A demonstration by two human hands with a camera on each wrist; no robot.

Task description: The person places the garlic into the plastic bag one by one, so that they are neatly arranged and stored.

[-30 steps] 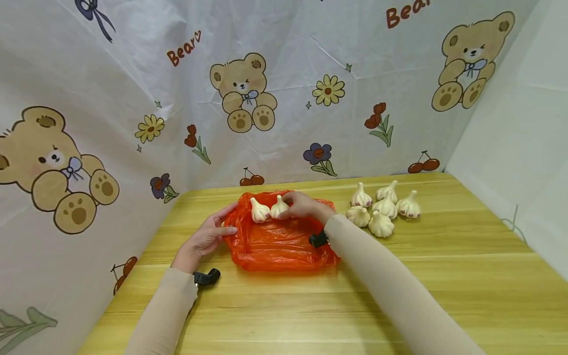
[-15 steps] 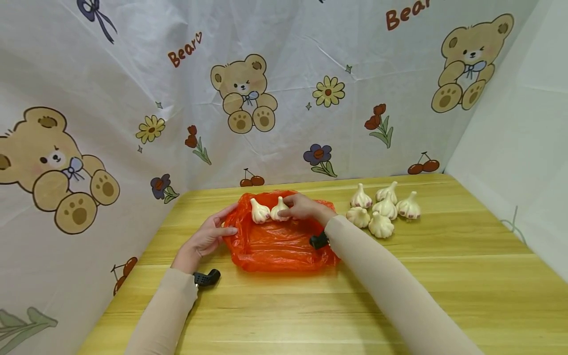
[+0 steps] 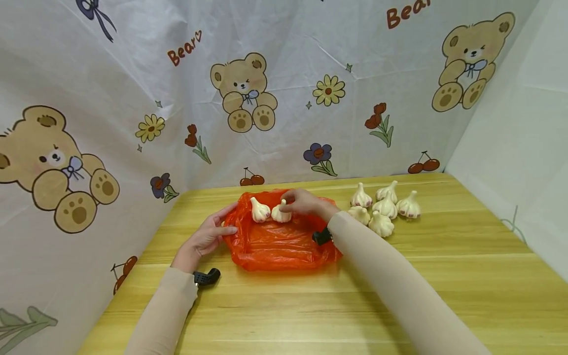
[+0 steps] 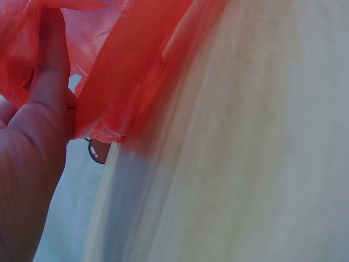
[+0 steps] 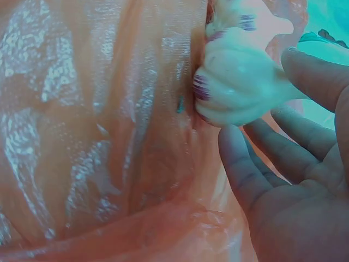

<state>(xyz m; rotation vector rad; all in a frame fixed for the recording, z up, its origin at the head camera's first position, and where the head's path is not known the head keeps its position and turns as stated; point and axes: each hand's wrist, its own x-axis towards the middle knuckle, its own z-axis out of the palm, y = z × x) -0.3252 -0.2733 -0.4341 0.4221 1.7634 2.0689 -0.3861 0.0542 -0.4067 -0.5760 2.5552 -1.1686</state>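
A pale garlic bulb [image 3: 280,215] is seen just below the centre of the frame, inside the upper part of an opened red plastic bag [image 3: 279,246]. Its neck is loosely taken by the right grip [image 3: 308,203], thumb on one side and curled fingers on the other, parted only by the neck; how firmly it is squeezed cannot be told. For a clean placement, the base is best seated on the film before the hold is eased, and the fingers drawn off gently so that neither the bulb is tipped nor the thin plastic dragged. The bulb's long axis, from root to neck, is nearly upright, the neck pointed to the top of the frame and tilted slightly right; in the right wrist view it is aimed at the right edge. Just to its left a second bulb [image 3: 261,213] is leaned towards the upper left. The bag's left wall is held between thumb and fingers by the left grip [image 3: 208,234]. Right of centre, six more bulbs [image 3: 385,209] are clustered on the wooden surface [image 3: 284,315], backed by a bear-printed cloth [image 3: 284,148].
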